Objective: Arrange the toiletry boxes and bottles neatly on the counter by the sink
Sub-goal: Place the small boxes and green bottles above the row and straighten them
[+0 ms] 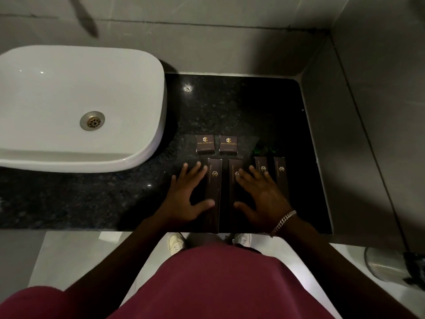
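Two small square dark boxes (205, 144) (228, 145) with gold logos lie side by side on the black granite counter (138, 196). In front of them lie two long dark boxes (213, 180) (235, 166), lengthwise. Further right are two shorter long boxes (261, 165) (280, 171), with dim green-capped bottles (259, 149) behind them. My left hand (187, 196) lies flat with spread fingers, its thumb against the left long box. My right hand (262, 194) lies flat too, covering part of the second long box, thumb at its side.
A white basin (69, 107) with a metal drain stands on the counter's left. Grey tiled walls close the back and right side. The counter's front edge runs under my wrists. A metal bin (386, 263) stands on the floor at the lower right.
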